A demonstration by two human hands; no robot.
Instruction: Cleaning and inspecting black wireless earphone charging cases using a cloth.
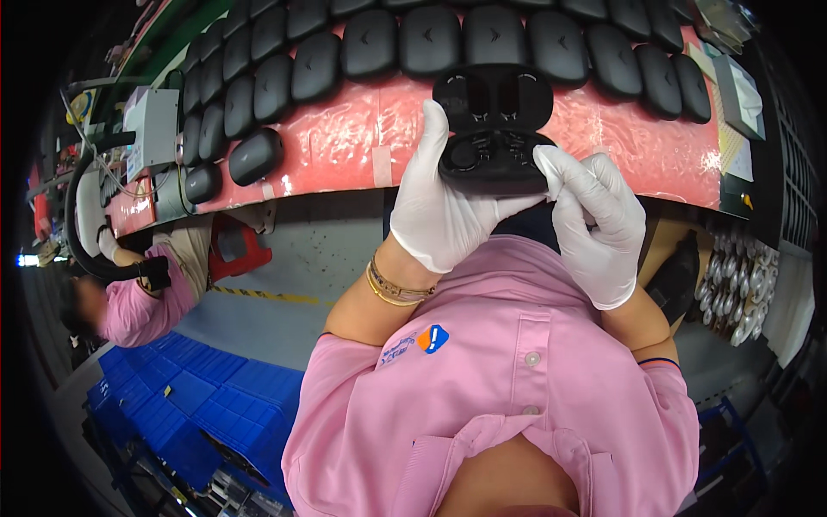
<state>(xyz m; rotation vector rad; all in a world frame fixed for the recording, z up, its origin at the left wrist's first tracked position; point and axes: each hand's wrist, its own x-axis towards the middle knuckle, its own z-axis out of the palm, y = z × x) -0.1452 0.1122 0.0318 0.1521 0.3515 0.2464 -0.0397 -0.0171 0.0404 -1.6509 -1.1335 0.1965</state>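
My left hand [441, 202], in a white glove, holds an open black earphone case [493, 179] above the bench's near edge. Its thumb lies along the case's left side, while the other fingers are under the base. The lid [493, 86] is tipped back, and dark earphones [515, 148] sit in the base, though their details blend into the black. My gloved right hand [601, 228] is at the base's right corner. Its thumb and forefinger are pinched together there, and whatever lies between them is hidden.
Several rows of closed black cases [429, 41] cover the far side of the pink-wrapped bench [345, 138]. A tissue box [743, 96] stands at the right end, a grey box [153, 129] at the left. Another person [155, 297] works at left, near blue bins [198, 396] and a red stool [241, 250].
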